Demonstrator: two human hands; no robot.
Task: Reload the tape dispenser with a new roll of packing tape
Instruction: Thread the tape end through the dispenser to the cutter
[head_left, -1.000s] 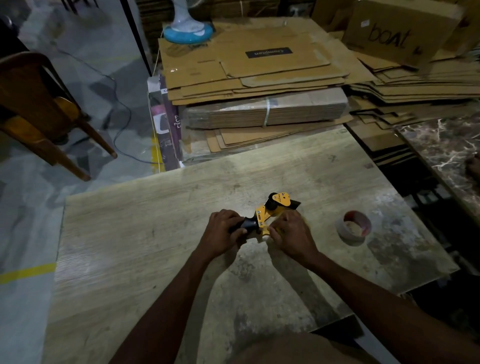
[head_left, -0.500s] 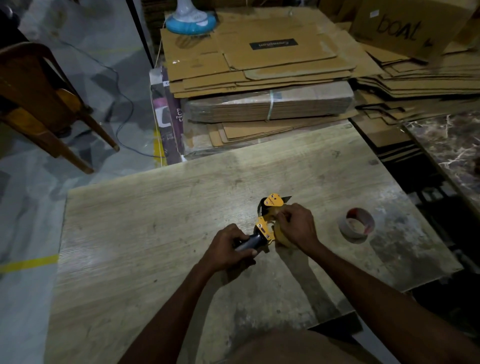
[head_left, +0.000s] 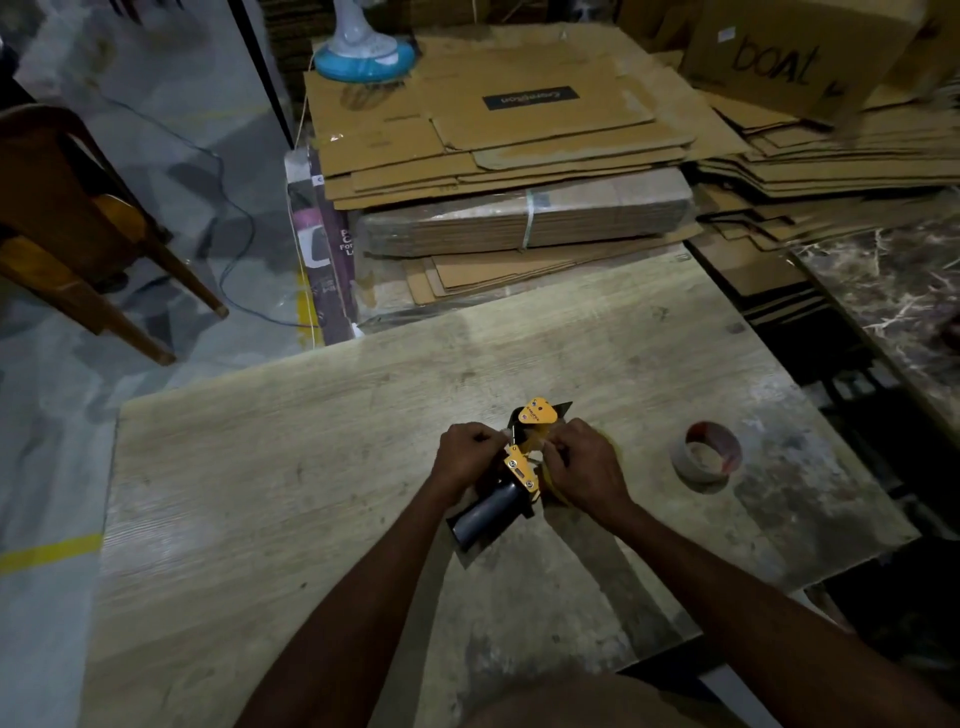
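Black cylindrical handle (head_left: 491, 512) released by left hand (head_left: 470, 457); yellow metal tape dispenser (head_left: 518, 467) body gripped instead, also pinched by right hand (head_left: 584, 470). Ring-shaped tape roll (head_left: 684, 466) unmoved at right on grainy table (head_left: 260, 467).

Flattened cardboard stacks (head_left: 519, 130) beyond the table (head_left: 260, 493), blue fan base (head_left: 363, 60) on top, wooden chair (head_left: 78, 218) at left.
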